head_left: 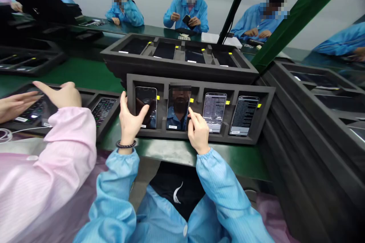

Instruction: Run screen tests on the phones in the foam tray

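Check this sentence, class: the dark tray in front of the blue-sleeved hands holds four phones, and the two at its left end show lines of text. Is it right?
Not quite: the head view shows lines of text on the third phone and the fourth phone from the left, at the tray's right end. The count of four stands.

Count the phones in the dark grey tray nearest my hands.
4, left to right: dark rectangular phone, reflective dark phone, phone with grey text screen, phone with black text screen; none looks hidden.
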A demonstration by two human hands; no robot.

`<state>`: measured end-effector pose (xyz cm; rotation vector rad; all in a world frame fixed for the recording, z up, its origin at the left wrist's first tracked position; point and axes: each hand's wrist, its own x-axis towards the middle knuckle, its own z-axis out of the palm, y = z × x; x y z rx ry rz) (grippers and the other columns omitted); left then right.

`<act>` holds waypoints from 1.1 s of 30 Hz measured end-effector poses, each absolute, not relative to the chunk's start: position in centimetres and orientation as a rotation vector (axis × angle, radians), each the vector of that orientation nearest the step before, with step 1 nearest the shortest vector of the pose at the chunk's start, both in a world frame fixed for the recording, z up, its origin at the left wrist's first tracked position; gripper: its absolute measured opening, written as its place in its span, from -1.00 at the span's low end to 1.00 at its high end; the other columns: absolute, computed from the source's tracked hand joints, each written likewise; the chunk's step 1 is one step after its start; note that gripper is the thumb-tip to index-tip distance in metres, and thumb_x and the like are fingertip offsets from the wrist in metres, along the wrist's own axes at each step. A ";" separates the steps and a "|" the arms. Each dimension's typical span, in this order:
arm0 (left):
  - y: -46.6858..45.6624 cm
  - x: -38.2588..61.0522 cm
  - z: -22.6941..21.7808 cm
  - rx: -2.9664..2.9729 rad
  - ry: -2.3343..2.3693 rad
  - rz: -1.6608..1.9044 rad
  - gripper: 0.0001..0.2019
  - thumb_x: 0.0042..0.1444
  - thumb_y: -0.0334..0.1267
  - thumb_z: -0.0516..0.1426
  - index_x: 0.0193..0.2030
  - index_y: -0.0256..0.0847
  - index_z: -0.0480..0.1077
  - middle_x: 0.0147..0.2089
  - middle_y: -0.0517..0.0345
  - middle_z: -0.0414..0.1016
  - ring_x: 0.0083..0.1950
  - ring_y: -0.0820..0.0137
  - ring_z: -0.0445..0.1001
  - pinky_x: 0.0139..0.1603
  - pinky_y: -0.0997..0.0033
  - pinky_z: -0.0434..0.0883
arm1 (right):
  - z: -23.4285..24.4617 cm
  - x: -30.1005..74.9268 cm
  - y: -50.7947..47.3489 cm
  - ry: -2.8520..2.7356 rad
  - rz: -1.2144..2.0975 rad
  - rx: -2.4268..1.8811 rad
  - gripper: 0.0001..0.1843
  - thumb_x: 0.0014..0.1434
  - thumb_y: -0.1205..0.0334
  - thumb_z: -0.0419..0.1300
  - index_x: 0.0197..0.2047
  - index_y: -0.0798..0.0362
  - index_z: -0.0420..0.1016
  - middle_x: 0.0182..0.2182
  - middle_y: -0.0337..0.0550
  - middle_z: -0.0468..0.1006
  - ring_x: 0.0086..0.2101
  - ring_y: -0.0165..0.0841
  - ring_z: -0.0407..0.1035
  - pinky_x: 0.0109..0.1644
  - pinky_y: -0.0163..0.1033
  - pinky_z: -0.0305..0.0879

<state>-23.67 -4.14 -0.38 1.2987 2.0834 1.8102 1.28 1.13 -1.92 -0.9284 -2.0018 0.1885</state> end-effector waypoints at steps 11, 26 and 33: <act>-4.5 -29.1 -2.0 1.352 1.543 1.547 -0.02 -0.24 0.05 0.48 0.33 -0.24 0.27 0.33 -0.24 0.40 0.33 -0.02 0.41 0.33 0.00 0.41 | -0.3 3.6 1.9 -2.290 -0.074 -0.661 -0.59 0.36 0.24 0.12 0.23 -0.12 0.51 0.32 -0.01 0.36 0.20 -0.12 0.31 0.31 0.12 0.31; -4.0 -27.6 -2.8 1.195 1.683 1.718 -0.25 -0.09 0.11 0.38 0.19 -0.25 0.39 0.15 -0.15 0.52 0.19 0.04 0.51 0.28 0.03 0.43 | -0.6 2.2 1.5 -2.352 -0.261 -0.725 -0.52 0.42 0.15 0.06 0.36 -0.04 0.34 0.40 0.04 0.27 0.38 -0.11 0.14 0.50 0.31 -0.12; -4.8 -29.6 -2.6 1.179 1.404 1.554 -0.19 -0.23 -0.06 0.38 0.24 -0.19 0.39 0.28 -0.14 0.44 0.37 -0.07 0.35 0.41 -0.04 0.32 | -0.1 2.6 2.0 -2.262 -0.068 -0.471 -0.54 0.39 0.26 0.01 -0.52 -0.03 0.50 0.04 -0.22 0.65 0.07 -0.24 0.44 0.27 0.10 0.35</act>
